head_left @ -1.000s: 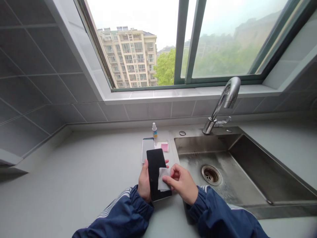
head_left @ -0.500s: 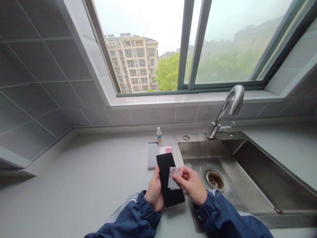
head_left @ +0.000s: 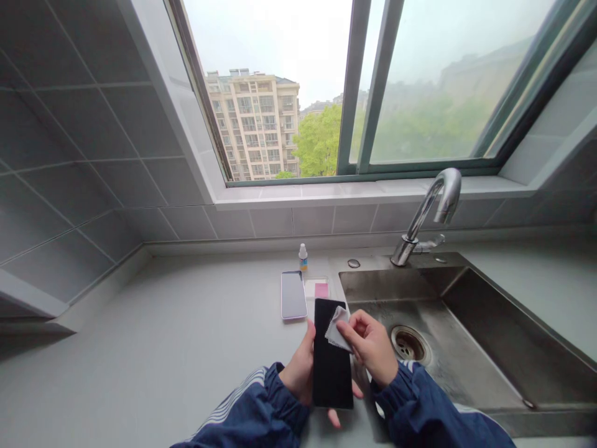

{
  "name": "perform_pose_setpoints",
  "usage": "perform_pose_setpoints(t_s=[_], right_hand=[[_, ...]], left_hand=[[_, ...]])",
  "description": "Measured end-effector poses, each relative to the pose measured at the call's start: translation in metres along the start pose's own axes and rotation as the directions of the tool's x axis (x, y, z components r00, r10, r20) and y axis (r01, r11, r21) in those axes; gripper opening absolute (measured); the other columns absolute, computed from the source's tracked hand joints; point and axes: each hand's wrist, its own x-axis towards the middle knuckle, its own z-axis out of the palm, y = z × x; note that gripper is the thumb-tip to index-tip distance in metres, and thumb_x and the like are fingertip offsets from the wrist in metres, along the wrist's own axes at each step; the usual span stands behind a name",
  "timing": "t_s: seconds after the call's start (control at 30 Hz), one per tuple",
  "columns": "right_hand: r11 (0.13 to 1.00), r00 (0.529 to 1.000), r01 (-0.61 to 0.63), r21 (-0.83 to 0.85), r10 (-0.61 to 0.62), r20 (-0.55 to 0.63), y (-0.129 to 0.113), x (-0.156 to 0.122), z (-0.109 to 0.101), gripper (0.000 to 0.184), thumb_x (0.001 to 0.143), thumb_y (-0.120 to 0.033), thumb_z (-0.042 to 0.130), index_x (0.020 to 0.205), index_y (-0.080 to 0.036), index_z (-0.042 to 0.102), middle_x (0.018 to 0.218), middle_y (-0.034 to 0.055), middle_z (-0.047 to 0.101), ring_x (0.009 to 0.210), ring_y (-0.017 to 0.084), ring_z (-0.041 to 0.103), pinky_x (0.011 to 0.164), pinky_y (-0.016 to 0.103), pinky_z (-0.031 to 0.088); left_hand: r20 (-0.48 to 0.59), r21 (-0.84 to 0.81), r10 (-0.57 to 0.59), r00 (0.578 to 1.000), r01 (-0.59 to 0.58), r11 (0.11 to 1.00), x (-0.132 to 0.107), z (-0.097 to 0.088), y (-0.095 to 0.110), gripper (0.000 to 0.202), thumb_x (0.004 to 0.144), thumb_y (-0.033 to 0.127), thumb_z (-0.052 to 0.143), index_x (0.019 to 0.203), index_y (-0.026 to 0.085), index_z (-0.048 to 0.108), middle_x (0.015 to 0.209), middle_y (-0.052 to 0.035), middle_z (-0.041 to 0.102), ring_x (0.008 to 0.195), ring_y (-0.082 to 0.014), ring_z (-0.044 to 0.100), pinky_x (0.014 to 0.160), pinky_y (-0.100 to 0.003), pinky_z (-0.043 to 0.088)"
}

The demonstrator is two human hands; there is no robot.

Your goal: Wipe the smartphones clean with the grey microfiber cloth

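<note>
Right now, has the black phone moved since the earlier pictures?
Yes: the black phone has shifted right, toward the sink, no longer overlapping the pale phone.

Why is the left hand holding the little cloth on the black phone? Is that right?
Not quite: it's the other hand. The head view shows the right hand holding the cloth on the black phone, while the left hand holds the phone from underneath.
</note>
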Motion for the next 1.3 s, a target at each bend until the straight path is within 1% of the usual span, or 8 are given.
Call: perform_pose_setpoints(t_s=[0.1, 0.27, 0.4, 0.5, 0.67, 0.83, 0.97, 1.3], right_hand=[[0.999, 0.999, 0.033, -0.041, -0.034, -0.02, 0.0, 0.003, -0.003, 0.051, 0.074, -0.065, 0.074, 0.068, -0.023, 0.045, 0.048, -0.0067, 0.047, 0.041, 0.01, 0.039, 0.041, 0.024, 0.031], [0.974, 0.984, 0.125, -0.187, -0.146, -0.105, -0.003, 0.007, -0.014, 0.045, 0.08, -0.06, 0.072, 0.07, -0.023, 0.049, 0.059, -0.0024, 0.055, 0.053, 0.015, 0.05, 0.05, 0.027, 0.041], [0.916, 0.946, 0.238, -0.321, -0.294, -0.135, -0.007, 0.007, -0.019, 0.037, 0.08, -0.053, 0.074, 0.071, -0.021, 0.06, 0.108, 0.0096, 0.066, 0.094, 0.026, 0.062, 0.074, 0.035, 0.05], [0.779, 0.866, 0.387, -0.494, -0.49, -0.095, -0.006, 0.004, -0.018, 0.024, 0.082, -0.046, 0.073, 0.084, -0.022, 0.072, 0.134, 0.0116, 0.056, 0.114, 0.032, 0.056, 0.092, 0.047, 0.049], [0.423, 0.673, 0.613, -0.667, -0.722, 0.161, -0.003, -0.003, -0.013, 0.023, 0.095, -0.026, 0.059, 0.113, -0.026, 0.074, 0.136, 0.0113, 0.057, 0.126, 0.031, 0.052, 0.1, 0.051, 0.049], [0.207, 0.643, 0.71, -0.673, -0.581, 0.5, 0.001, -0.012, -0.006, 0.046, 0.101, -0.036, 0.047, 0.143, -0.019, 0.054, 0.157, 0.0119, 0.041, 0.151, 0.037, 0.023, 0.114, 0.061, 0.034], [0.162, 0.617, 0.775, -0.611, -0.407, 0.674, 0.004, -0.019, 0.0, 0.077, 0.099, -0.056, 0.041, 0.159, -0.013, 0.018, 0.163, 0.0153, 0.023, 0.153, 0.038, 0.013, 0.117, 0.064, 0.027], [0.175, 0.608, 0.79, -0.588, -0.352, 0.712, -0.003, -0.022, 0.001, 0.07, 0.102, -0.047, 0.041, 0.159, -0.013, 0.017, 0.164, 0.0143, 0.022, 0.152, 0.034, 0.02, 0.119, 0.062, 0.026]], left_hand=[[0.083, 0.0, -0.025, 0.996, 0.025, 1.0, 0.004, -0.014, 0.0, 0.106, 0.078, 0.089, 0.008, 0.126, 0.013, 0.064, 0.089, -0.0198, 0.074, 0.072, -0.0295, 0.071, 0.079, -0.056, 0.054], [0.135, 0.049, -0.088, 0.987, 0.082, 0.995, 0.002, -0.014, 0.003, 0.105, 0.079, 0.087, 0.004, 0.129, 0.014, 0.061, 0.089, -0.0195, 0.074, 0.075, -0.0283, 0.073, 0.053, -0.038, 0.056], [0.065, 0.055, -0.09, 0.994, 0.087, 0.995, 0.001, -0.007, 0.004, 0.106, 0.082, 0.086, 0.004, 0.127, 0.01, 0.063, 0.085, -0.02, 0.072, 0.071, -0.0253, 0.072, 0.041, -0.027, 0.05], [0.033, 0.05, -0.049, 0.998, 0.048, 0.998, 0.003, -0.008, 0.004, 0.106, 0.08, 0.087, 0.005, 0.126, 0.012, 0.064, 0.084, -0.0198, 0.073, 0.072, -0.0264, 0.072, 0.044, -0.03, 0.052], [0.052, 0.043, -0.051, 0.997, 0.048, 0.998, 0.003, -0.009, 0.005, 0.107, 0.079, 0.088, 0.003, 0.139, 0.016, 0.055, 0.086, -0.0183, 0.074, 0.068, -0.0277, 0.072, 0.05, -0.037, 0.053], [-0.057, -0.053, 0.202, 0.978, -0.205, 0.977, 0.006, -0.005, 0.002, 0.09, 0.088, 0.08, 0.021, 0.137, 0.014, 0.059, 0.093, -0.017, 0.075, 0.078, -0.03, 0.073, 0.073, -0.045, 0.056], [-0.299, -0.143, 0.439, 0.847, -0.495, 0.857, 0.011, -0.006, -0.002, 0.071, 0.095, 0.065, 0.037, 0.138, 0.013, 0.057, 0.115, -0.0162, 0.072, 0.111, -0.0299, 0.068, 0.104, -0.043, 0.046], [-0.169, -0.117, 0.381, 0.909, -0.403, 0.908, 0.01, -0.008, -0.004, 0.081, 0.091, 0.073, 0.036, 0.145, 0.015, 0.051, 0.114, -0.0188, 0.071, 0.104, -0.0338, 0.07, 0.096, -0.049, 0.051]])
